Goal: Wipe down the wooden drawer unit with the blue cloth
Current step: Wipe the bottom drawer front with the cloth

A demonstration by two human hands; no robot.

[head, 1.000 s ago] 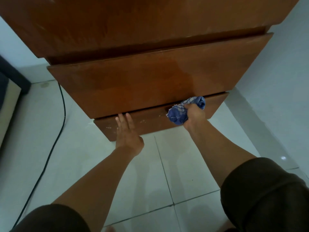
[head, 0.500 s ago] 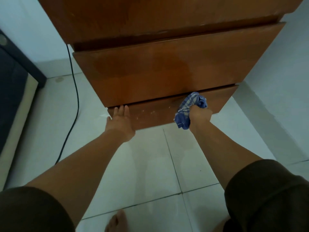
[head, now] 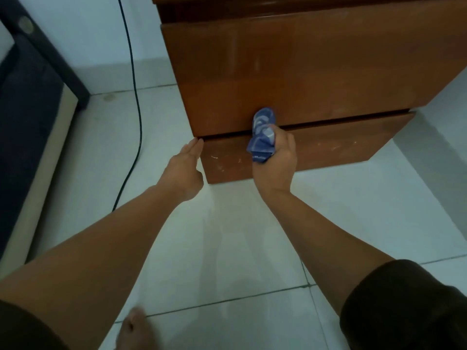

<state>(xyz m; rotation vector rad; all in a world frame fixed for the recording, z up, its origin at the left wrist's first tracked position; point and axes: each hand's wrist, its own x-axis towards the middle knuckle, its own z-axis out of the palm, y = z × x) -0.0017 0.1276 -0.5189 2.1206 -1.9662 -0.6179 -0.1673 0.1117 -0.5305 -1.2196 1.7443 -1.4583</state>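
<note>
The blue cloth (head: pixel 262 136) is bunched in the right hand (head: pixel 276 160), whose fingers are curled tightly around it. The cloth is pressed against the front of the wooden drawer unit (head: pixel 303 79), across the dark gap between the upper drawer and the bottom drawer (head: pixel 328 147). The left hand (head: pixel 185 168) is laid flat at the left corner of the bottom drawer, fingers straight and pressed together. A black cable (head: pixel 134 97) is seen on the tiled floor (head: pixel 227 236) left of the unit.
</note>
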